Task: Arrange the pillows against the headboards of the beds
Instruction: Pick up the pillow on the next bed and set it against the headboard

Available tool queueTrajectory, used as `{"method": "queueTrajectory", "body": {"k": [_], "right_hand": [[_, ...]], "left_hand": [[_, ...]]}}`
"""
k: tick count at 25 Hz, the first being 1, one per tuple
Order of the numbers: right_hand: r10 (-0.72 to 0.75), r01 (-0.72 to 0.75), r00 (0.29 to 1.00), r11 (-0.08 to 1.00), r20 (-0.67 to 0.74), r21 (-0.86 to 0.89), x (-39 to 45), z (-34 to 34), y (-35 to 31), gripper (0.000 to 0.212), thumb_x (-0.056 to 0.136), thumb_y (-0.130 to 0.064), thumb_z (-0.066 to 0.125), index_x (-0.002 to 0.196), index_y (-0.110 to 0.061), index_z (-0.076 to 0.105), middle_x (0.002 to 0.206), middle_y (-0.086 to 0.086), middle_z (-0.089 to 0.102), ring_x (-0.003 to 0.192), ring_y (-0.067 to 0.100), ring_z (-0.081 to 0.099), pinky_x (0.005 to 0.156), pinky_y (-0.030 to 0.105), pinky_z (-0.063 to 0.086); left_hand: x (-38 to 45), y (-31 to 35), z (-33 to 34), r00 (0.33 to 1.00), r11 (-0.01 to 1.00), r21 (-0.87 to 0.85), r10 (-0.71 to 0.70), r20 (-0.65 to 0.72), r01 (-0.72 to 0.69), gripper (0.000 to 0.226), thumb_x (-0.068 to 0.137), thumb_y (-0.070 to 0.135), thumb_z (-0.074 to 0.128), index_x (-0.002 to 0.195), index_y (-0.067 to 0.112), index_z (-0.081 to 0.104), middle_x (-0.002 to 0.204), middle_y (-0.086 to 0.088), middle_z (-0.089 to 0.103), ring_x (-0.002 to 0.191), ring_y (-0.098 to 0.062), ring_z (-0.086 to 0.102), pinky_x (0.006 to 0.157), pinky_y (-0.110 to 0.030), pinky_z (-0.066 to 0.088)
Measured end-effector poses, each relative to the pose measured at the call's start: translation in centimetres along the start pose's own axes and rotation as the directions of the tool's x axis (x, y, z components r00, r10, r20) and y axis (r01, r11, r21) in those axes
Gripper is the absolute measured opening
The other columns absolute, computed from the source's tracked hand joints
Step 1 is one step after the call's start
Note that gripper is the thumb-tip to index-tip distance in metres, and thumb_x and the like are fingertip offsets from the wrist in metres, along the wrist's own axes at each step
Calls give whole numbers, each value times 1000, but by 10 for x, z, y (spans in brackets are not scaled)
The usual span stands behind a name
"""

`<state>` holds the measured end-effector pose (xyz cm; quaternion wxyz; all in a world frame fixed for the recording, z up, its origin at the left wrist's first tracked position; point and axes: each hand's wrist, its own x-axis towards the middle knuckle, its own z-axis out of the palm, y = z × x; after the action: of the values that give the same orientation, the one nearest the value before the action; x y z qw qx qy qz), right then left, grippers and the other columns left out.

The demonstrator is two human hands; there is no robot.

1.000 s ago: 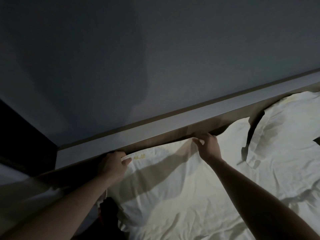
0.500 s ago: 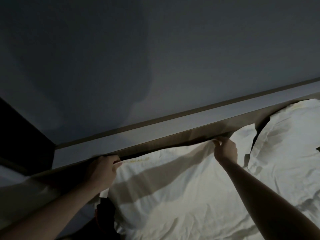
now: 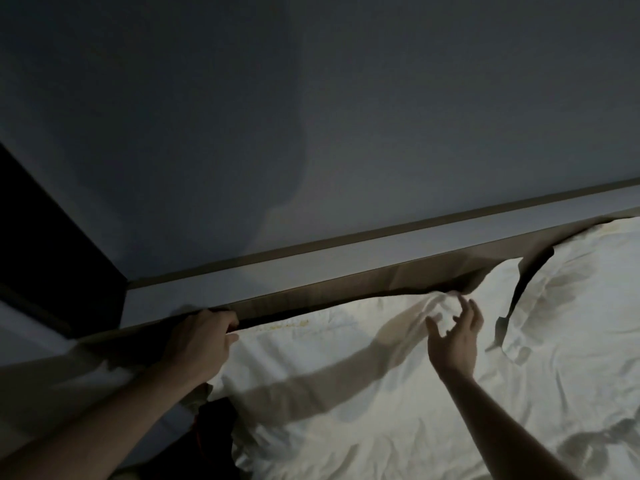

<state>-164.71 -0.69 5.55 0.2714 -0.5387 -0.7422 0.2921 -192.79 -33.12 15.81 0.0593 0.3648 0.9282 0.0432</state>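
The near white pillow lies flat on the bed with its top edge right up against the headboard. Left hand is curled around its upper left corner, pinching the fabric. Right hand hovers just above the upper right corner, fingers spread, holding nothing. A second pillow sits just beside it on the right, also at the headboard.

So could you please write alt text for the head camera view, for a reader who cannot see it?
In dim light, a person's left hand grips the top corner of a white pillow lying against a wooden headboard, while the right hand hovers open just above the pillow's other top corner. A second white pillow lies beside it to the right.
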Motion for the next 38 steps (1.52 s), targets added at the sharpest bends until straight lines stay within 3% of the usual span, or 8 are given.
{"method": "queueTrajectory", "body": {"k": [3, 6, 12, 16, 21, 24, 28, 38], "right_hand": [[-30, 35, 996, 998, 84, -57, -37, 11, 13, 71, 95, -34, 71, 156, -18, 36, 165, 10, 31, 145, 38, 44, 108, 54, 48], [-126, 139, 979, 988, 158, -74, -52, 20, 7, 65, 98, -42, 66, 155, -24, 40, 164, 6, 35, 145, 33, 44, 109, 51, 48], [-323, 334, 932, 941, 165, -46, -62, 37, -16, 57, 99, -44, 63, 151, -29, 46, 160, 0, 43, 140, 28, 48, 108, 46, 51], [-389, 395, 908, 919, 158, -4, -63, 52, -15, 59, 99, -49, 61, 152, -28, 47, 162, -4, 42, 140, 22, 47, 109, 40, 48], [-513, 513, 859, 859, 0, 9, -23, 50, 52, 57, 98, -39, 66, 150, -25, 48, 157, -2, 46, 140, 17, 46, 112, 35, 42], [-436, 450, 887, 889, -149, 78, 12, 39, 111, 57, 97, -35, 68, 150, -22, 49, 153, 5, 48, 137, 25, 50, 113, 46, 46], [-182, 212, 959, 969, -217, 125, 61, 4, 175, 62, 98, -41, 63, 152, -17, 46, 155, 12, 47, 140, 33, 48, 114, 49, 42], [150, -165, 986, 943, 73, 288, 144, -22, 169, 88, 96, -64, 52, 163, -13, 27, 164, 13, 40, 148, 38, 41, 120, 46, 33]], "left_hand": [[8, -7, -6, 997, 997, -71, 26, 66, -21, 13, 92, 19, 66, 80, 23, 65, 88, 0, 73, 90, -24, 71, 69, -31, 49], [3, 2, -11, 996, 998, 28, 57, 70, -59, 16, 86, 8, 59, 84, 24, 59, 94, -2, 72, 94, -28, 70, 68, -32, 47], [-26, 7, -9, 949, 991, 1, 129, -288, -135, 24, 85, 34, 77, 105, 28, 64, 110, 5, 71, 103, -24, 69, 79, -37, 54], [-42, 10, 16, 890, 977, -33, 179, -420, -212, 35, 81, 27, 82, 112, 28, 66, 115, 5, 69, 107, -24, 66, 88, -40, 53], [-51, 43, 79, 738, 924, 54, 336, -586, -378, 36, 74, 26, 82, 107, 29, 68, 117, 11, 64, 108, -19, 61, 92, -41, 46], [-52, 70, 125, 727, 925, 7, 302, -617, -379, 34, 78, 31, 78, 110, 33, 66, 119, 16, 61, 106, -13, 60, 93, -38, 44], [-59, 97, 154, 829, 936, -167, 180, -530, -310, 40, 83, 30, 78, 120, 28, 65, 126, 9, 58, 108, -20, 62, 95, -41, 53], [-31, 152, 129, 924, 990, -91, 70, -375, -112, 59, 97, 42, 62, 151, 27, 42, 163, 10, 32, 140, -24, 49, 108, -44, 46]]}}
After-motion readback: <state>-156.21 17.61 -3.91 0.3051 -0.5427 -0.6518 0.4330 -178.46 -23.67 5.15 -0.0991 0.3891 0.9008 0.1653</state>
